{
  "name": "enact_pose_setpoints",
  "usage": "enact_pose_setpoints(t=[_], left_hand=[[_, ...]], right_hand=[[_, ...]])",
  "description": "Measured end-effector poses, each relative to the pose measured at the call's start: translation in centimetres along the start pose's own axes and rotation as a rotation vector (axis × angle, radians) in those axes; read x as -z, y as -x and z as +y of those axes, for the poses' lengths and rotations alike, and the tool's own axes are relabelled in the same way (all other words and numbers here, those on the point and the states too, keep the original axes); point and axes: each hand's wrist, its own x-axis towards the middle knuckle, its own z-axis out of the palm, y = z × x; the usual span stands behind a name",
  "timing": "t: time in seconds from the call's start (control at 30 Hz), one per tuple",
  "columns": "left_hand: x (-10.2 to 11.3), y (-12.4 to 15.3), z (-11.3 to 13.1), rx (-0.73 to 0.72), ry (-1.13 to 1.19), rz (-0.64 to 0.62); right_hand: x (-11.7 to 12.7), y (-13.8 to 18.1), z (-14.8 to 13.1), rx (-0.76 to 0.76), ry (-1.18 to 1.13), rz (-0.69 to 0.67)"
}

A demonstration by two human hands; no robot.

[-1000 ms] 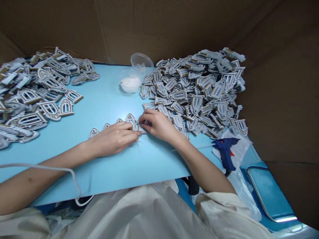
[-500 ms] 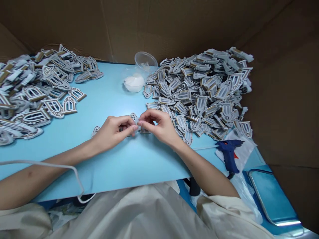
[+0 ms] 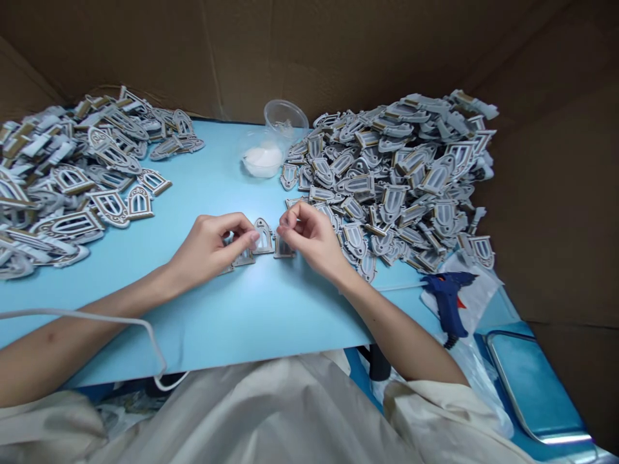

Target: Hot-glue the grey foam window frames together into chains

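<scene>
**A small grey-and-white arched window-shaped piece (image 3: pixel 262 236) is being flanked by the bare left hand (image 3: pixel 215 248) and the bare right hand (image 3: pixel 312 238)**

The piece is lying on the smooth pale blue tabletop (image 3: pixel 227 335), in the gap between the hands, its pointed end facing away from the body. On its right, a second arched piece with a darker window (image 3: pixel 284 250) is being partly covered by the right fingers. On its left, a third arched piece (image 3: pixel 245 258) is being partly hidden by the left hand.

The left thumb and forefinger are being held narrowly together above that third piece; whether anything is being pinched cannot be told. The right fingers are being curled in towards the thumb, and what may be held there cannot be told either.

Beyond, a clear round plastic tub (image 3: pixel 245 143) is being filled partly by white material (image 3: pixel 264 160), with a second clear tub (image 3: pixel 286 102) standing just behind. The view is being flanked by a left heap of similar window pieces (image 3: pixel 72 183) and a larger right heap (image 3: pixel 391 180). Near the right forearm, a dark blue glue gun (image 3: pixel 447 303) with a red trigger is resting on a white sheet (image 3: pixel 483 287). Everything is being enclosed by brown cardboard walls (image 3: pixel 348 51).
</scene>
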Motion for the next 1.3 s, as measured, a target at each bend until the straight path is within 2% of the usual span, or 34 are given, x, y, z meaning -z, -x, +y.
enact_pose_setpoints(t=[0.13, 0.2, 0.33, 0.43, 0.53, 0.63, 0.87, 1.1, 1.3], left_hand=[[1.4, 1.2, -1.3, -0.153, -0.16, 0.081], [1.4, 1.8, -2.2, -0.264, -0.21, 0.041], [0.3, 2.5, -3.3, -0.548, -0.308, -0.091], [-0.3, 2.6, -3.3, -0.657, -0.412, -0.106], [-0.4, 2.7, -3.3, -0.663, -0.472, -0.124], [-0.2, 2.7, -3.3, -0.642, -0.478, -0.151], [-0.3, 2.8, -3.4, -0.611, -0.479, -0.164], [-0.3, 2.7, -3.0, -0.691, -0.541, -0.122], [-0.4, 2.7, -2.9, -0.698, -0.533, -0.115]], right_hand=[[0.6, -0.4, -0.2, -0.001, 0.189, -0.03], [0.7, -0.8, -0.2, 0.038, 0.271, -0.063], [0.9, -1.9, 0.3, 0.237, 0.518, -0.102], [1.0, -2.7, 0.6, 0.323, 0.598, -0.209], [1.0, -3.0, 1.0, 0.353, 0.617, -0.319], [0.8, -3.0, 1.3, 0.333, 0.649, -0.359], [0.4, -3.0, 2.1, 0.358, 0.713, -0.356], [0.5, -3.0, 2.1, 0.389, 0.724, -0.35], [0.5, -3.0, 2.2, 0.393, 0.723, -0.369]])
